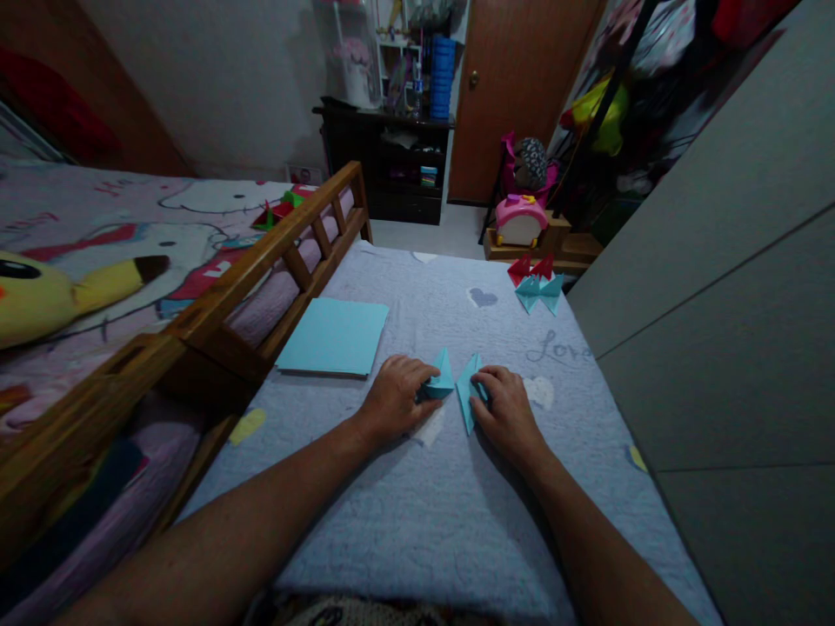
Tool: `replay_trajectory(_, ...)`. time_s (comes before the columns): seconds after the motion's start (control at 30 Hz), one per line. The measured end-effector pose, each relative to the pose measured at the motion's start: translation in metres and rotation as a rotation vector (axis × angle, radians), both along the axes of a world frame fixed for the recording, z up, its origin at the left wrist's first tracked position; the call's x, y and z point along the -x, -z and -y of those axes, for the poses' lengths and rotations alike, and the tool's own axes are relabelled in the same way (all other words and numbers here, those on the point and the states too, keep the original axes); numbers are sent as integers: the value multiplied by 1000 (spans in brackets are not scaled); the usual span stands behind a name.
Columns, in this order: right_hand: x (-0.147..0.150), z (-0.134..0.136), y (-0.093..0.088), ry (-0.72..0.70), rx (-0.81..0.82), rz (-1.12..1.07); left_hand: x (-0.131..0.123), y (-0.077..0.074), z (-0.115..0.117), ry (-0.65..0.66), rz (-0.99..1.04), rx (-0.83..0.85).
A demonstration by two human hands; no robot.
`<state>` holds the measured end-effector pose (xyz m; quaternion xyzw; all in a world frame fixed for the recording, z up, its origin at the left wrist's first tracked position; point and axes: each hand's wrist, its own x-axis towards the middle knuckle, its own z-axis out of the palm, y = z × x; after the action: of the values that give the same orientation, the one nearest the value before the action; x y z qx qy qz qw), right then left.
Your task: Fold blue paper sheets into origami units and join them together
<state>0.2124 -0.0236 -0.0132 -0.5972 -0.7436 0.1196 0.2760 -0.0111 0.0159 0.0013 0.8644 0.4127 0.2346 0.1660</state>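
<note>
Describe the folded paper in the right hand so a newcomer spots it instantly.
Find the pale bluish cloth between the wooden rail and the grey panel. Near its middle, the right hand holds a folded blue paper. Unlike the flat paper stack or the folded piece in the left hand, it shows as a long sliver, one sharp tip towards the wearer.

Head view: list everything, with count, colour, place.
Left fold: 1, turquoise, centre
Right fold: 1, turquoise, centre
Sheets: 1 stack, turquoise, left
Far folds: 2+, red and turquoise, right
Cloth: 1, bluish, below folds
Rail: 1, brown, left
Plush: 1, yellow, left
Cabinet: 1, black, back
Door: 1, brown, back
Case: 1, pink, back
Panels: 2+, grey, right
Clutter: uncounted, mixed, upper right
Left hand: 1, bare, on left fold
Right hand: 1, bare, on right fold
</note>
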Motion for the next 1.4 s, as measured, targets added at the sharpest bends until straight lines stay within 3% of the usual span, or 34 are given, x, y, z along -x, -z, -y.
replay_trajectory(0.3,2,3,-1,-1,13,26,0,-2,5,24,-53,-87)
replay_trajectory(0.63,2,5,-4,-1,30,54,0,0,2,11,-3,19)
replay_trajectory(1.4,-4,1,-5,58,31,-250,1,-1,3,-9,78,10)
